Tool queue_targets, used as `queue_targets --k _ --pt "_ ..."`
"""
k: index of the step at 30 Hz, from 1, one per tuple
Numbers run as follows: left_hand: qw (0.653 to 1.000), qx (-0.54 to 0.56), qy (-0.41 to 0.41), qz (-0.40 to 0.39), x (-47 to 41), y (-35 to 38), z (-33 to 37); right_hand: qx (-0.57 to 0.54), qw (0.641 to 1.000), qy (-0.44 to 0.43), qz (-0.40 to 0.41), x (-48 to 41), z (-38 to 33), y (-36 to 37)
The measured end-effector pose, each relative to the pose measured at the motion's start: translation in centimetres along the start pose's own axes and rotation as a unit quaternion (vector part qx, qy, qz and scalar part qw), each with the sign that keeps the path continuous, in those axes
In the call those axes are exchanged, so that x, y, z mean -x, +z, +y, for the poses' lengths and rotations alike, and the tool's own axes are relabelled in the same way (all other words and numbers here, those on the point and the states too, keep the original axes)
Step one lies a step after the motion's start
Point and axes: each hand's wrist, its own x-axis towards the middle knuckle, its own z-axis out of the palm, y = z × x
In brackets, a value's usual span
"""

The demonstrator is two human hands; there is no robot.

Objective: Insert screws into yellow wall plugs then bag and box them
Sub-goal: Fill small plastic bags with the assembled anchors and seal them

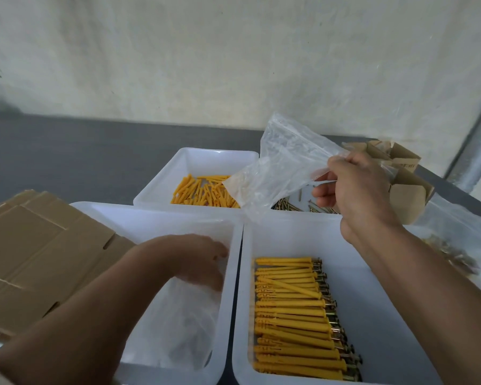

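Note:
My right hand [356, 184] pinches a clear plastic bag [278, 168] and holds it in the air over the far bins. My left hand [203, 259] reaches into the near left bin [150, 218], fingers relaxed on the stack of clear bags [189, 323] inside. The near right bin [372, 315] holds a row of yellow wall plugs with screws [292, 318] in them. Loose yellow plugs [203, 193] lie in the far left bin [178, 173]. Loose screws [292, 205] lie in a far bin behind the held bag.
Flattened cardboard boxes [34, 251] are stacked at the left. Folded small cardboard boxes [400, 173] stand at the far right. A filled clear bag [456, 245] lies on the right. A pale wall rises beyond the grey tabletop [67, 151].

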Motion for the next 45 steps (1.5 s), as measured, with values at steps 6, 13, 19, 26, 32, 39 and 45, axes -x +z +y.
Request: queue_targets --k 6,13,19,26,32,39,45 --pt "0.997 -0.025 0.033 -0.065 0.2 -0.5 1.0 -0.015 1.0 0.024 -0.011 -0.1 -0.1 -0.1" --pt "0.994 0.037 0.025 0.1 1.2 -1.0 -0.3 -0.008 0.997 0.063 -0.04 -0.1 0.6 0.1" --pt "0.89 0.326 -0.026 0.317 0.7 -1.9 -0.1 -0.008 0.995 0.083 -0.047 0.0 0.7 0.2" --pt "0.606 0.774 0.065 0.171 1.0 -2.5 -0.9 0.011 0.988 0.113 -0.108 1.0 0.6 0.5" --pt "0.605 0.729 -0.047 0.317 -0.5 -2.2 -1.9 0.128 0.952 0.158 -0.229 1.6 0.2 0.4" --pt "0.622 0.662 -0.08 0.409 -1.0 -2.0 -2.3 0.309 0.844 0.179 -0.401 2.5 0.9 0.6" --pt "0.707 0.555 -0.019 0.438 -1.5 -1.3 -1.5 0.269 0.888 0.094 -0.361 2.1 1.2 0.3"
